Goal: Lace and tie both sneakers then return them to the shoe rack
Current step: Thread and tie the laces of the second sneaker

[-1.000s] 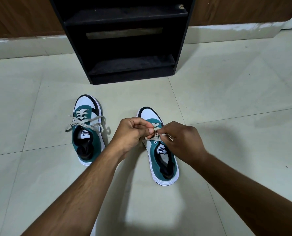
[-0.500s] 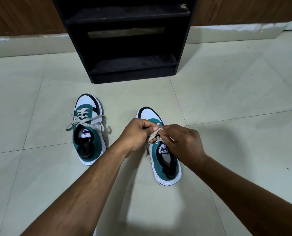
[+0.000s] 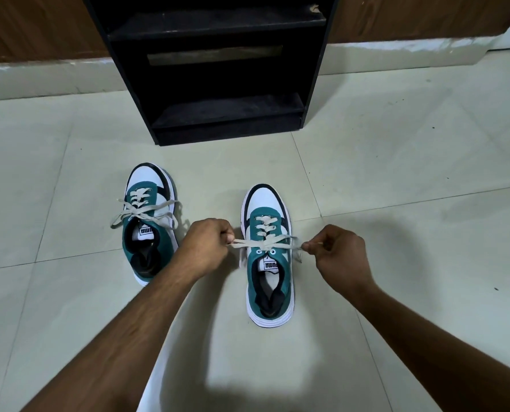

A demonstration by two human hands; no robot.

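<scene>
Both hands are closed in a pinch on the lace of the right sneaker (image 3: 268, 257): the left hand (image 3: 207, 248) has one end drawn out to the sneaker's left, the right hand (image 3: 337, 254) the other end out to its right, and the lace (image 3: 265, 244) runs taut between them, crossing over the upper eyelets just ahead of the tongue. Taking that sneaker as the landmark, the black shoe rack (image 3: 215, 69) stands beyond its toe, against the wall, and both shelves in view hold no shoes. The left sneaker (image 3: 149, 221) sits on the tiled floor (image 3: 396, 188) beside it, to its left and a little nearer the rack, with its lace already crossed and spread across the throat; whether that is a finished bow I cannot tell. The step in hand looks like cinching the first knot on the second shoe, so lacing seems done and tying is under way. Next, I judge, one end must be folded into a loop, the other wrapped round and pulled through, keeping tension so the knot does not slacken.
</scene>
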